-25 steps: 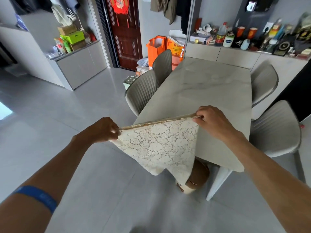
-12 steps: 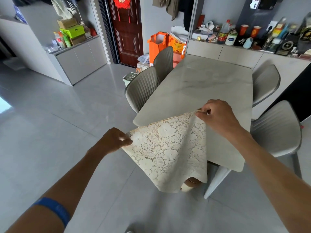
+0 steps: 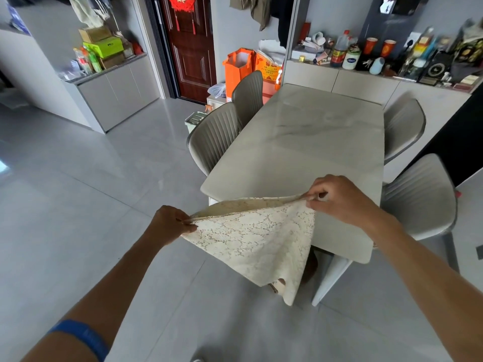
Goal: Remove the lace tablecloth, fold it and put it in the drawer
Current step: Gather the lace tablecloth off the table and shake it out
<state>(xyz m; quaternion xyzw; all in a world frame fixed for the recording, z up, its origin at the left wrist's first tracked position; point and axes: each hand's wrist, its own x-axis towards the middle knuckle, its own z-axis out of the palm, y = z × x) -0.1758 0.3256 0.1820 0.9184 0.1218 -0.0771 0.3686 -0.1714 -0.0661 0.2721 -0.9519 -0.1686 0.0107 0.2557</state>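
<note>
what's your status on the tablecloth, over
Left hand and right hand each pinch a top corner. Lace tablecloth off the table, hanging folded, not yet in a drawer. Nothing in the way.

Both your bare arms reach forward, elbows nearly straight. Your left hand (image 3: 171,222), lower and nearer, pinches one top corner of the cream lace tablecloth (image 3: 256,239) between thumb and curled fingers. Your right hand (image 3: 339,198), higher and farther right, pinches the other corner, knuckles up. A blue wristband (image 3: 81,335) circles your left forearm.
</note>
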